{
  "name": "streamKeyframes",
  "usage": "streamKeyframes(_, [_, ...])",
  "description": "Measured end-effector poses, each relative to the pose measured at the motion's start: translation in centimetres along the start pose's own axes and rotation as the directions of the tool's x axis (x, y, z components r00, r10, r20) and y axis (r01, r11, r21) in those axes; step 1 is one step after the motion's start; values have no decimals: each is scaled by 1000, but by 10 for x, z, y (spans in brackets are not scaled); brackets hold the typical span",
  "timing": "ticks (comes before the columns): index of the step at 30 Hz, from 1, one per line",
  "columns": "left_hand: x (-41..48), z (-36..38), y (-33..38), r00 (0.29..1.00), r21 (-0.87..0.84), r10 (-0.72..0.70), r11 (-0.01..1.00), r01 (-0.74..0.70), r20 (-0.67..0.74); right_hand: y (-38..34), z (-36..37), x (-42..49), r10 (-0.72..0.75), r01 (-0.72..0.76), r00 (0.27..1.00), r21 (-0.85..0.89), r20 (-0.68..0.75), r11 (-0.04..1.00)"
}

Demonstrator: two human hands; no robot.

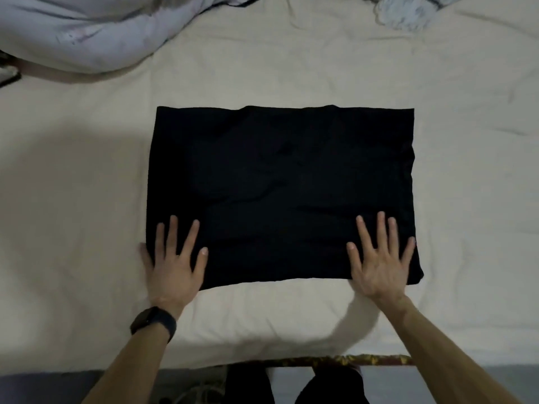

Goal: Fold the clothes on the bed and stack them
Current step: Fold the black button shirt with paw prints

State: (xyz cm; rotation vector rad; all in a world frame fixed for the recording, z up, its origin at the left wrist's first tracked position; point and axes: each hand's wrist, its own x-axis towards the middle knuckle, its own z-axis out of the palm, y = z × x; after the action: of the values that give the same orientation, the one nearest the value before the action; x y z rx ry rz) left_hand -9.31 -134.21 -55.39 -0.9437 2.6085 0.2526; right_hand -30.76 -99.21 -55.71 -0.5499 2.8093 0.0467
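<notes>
head view looks straight down on my two hands and the folded black cloth rectangle (280,193), which lies flat near the middle of the cream bed sheet (73,185). my left hand (175,266) rests flat on its near left corner, fingers straight and spread, thumb off the edge on the sheet; it grips nothing. my right hand (379,266) rests the same way on the near right corner, fingers wide, nothing held. i judge this a smoothing press before the next fold or the lift to a stack. the risk i see: the sheet is wrinkled and likely soft underneath, so a sideways push could drag the hidden layers and skew the edges; the near right corner bulges a little. a pale lilac bundle of cloth (87,33) sits well apart at the far left, and lifting the black piece loosely could let it fall open.
</notes>
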Motion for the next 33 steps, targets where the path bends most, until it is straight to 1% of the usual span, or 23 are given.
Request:
streamKeyframes(2, [-2,-2,-5,1000,-26,-17,1000,16,-12,19,-8,-3,134,-134,991,64,9,989])
streamKeyframes(4, [-5,-4,4,994,-86,-84,993,78,-71,30,-17,-5,322,-318,946,229,21,920])
streamKeyframes(5, [-6,-6,12,978,-167,-182,972,163,-102,32,-22,-5,402,-393,915,313,40,865])
streamKeyframes(6, [-10,-8,23,938,-285,-325,917,280,-123,35,-26,-8,461,-450,885,380,68,808])
streamKeyframes(7, [-14,-10,32,863,-418,-489,815,402,-123,37,-29,-12,506,-494,857,432,96,755])
streamKeyframes(8, [-19,-12,40,754,-538,-651,668,514,-87,39,-31,-15,549,-537,825,487,132,689])
streamKeyframes(9, [-26,-15,47,619,-631,-785,486,605,-11,43,-34,-20,596,-587,781,547,186,597])
streamKeyframes(10, [-31,-18,53,480,-698,-873,288,655,90,43,-36,-22,641,-636,725,603,252,482])
streamKeyframes(11, [-38,-21,58,359,-756,-911,89,648,201,44,-38,-25,669,-680,665,638,331,360])
streamKeyframes(12, [-41,-23,61,284,-806,-907,-93,584,311,43,-40,-26,681,-718,611,645,404,262])
streamKeyframes(13, [-43,-24,63,263,-834,-879,-226,503,397,43,-40,-25,678,-744,571,641,463,189])
streamKeyframes(14, [-46,-25,63,279,-839,-853,-283,464,442,45,-40,-25,663,-752,555,645,502,140])
streamKeyframes(17, [-50,-25,51,341,-851,-845,-224,474,413,54,-34,-20,642,-709,571,702,512,71])
streamKeyframes(20, [-47,-32,36,392,-864,-824,-213,456,410,64,-32,-16,654,-681,581,729,484,65])
streamKeyframes(23, [-46,-35,33,418,-859,-818,-168,484,395,68,-29,-16,651,-677,595,730,471,91])
streamKeyframes(26, [-45,-37,48,420,-830,-851,-32,557,315,66,-35,-18,638,-688,627,703,448,182])
streamKeyframes(27, [-46,-38,56,417,-793,-868,45,608,270,64,-38,-19,634,-682,648,691,421,239])
streamKeyframes(28, [-47,-39,67,439,-729,-880,179,661,182,61,-41,-21,628,-659,687,678,365,326])
streamKeyframes(29, [-47,-39,81,517,-640,-853,360,679,69,59,-44,-21,603,-608,748,651,277,454])
streamKeyframes(30, [-49,-37,94,646,-538,-763,559,631,-36,54,-47,-22,551,-540,813,595,186,596])
streamKeyframes(31, [-49,-34,111,785,-431,-611,738,519,-100,48,-50,-21,472,-450,876,525,101,722])
streamKeyframes(32, [-49,-30,128,895,-321,-432,868,379,-111,40,-51,-20,361,-337,932,458,38,822])
streamKeyframes(33, [-48,-25,145,963,-227,-255,947,229,-92,31,-51,-16,233,-214,973,401,2,891])
